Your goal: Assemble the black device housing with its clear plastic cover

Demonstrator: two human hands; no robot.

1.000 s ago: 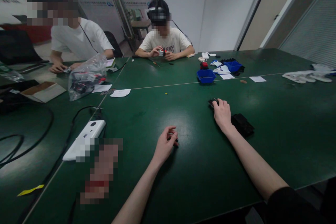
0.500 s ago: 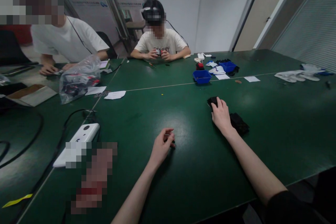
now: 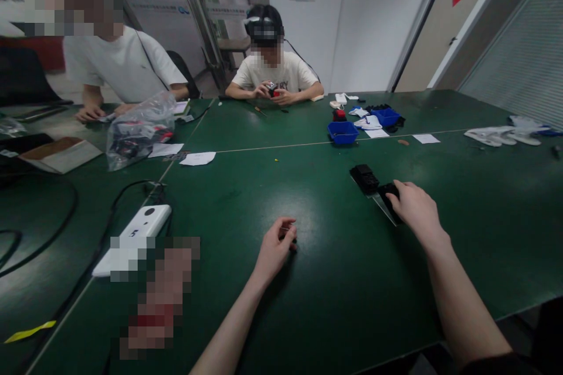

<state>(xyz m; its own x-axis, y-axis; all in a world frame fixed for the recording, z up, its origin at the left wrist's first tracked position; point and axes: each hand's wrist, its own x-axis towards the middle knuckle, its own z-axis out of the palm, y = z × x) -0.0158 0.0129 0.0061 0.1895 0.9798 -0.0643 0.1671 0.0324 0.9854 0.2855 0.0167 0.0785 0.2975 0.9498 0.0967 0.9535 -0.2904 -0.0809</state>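
My right hand (image 3: 416, 208) rests over a dark stack (image 3: 387, 194) on the table, with its thumb and fingers closed around it. A pale, shiny strip (image 3: 387, 211) shows along the near-left edge of this stack. Just beyond it, to the left, lies a black blocky piece (image 3: 365, 178) with a ridged top, touching or nearly touching the held stack. My left hand (image 3: 279, 241) stays low over the table's middle, fingers curled with the thumb against them. A thin light line shows between those fingers, but what it belongs to is too small to make out.
The green table (image 3: 246, 187) carries blue trays (image 3: 343, 133), white gloves (image 3: 501, 136), papers (image 3: 197, 159), a clear plastic bag (image 3: 141, 135), an open box (image 3: 61, 155) and a white device (image 3: 134, 237) with cables. Two people sit across, both handling small things.
My right hand has left the far black piece and moved right and nearer, onto the other dark stack. My left hand has stayed about where it was. The view has shifted slightly.
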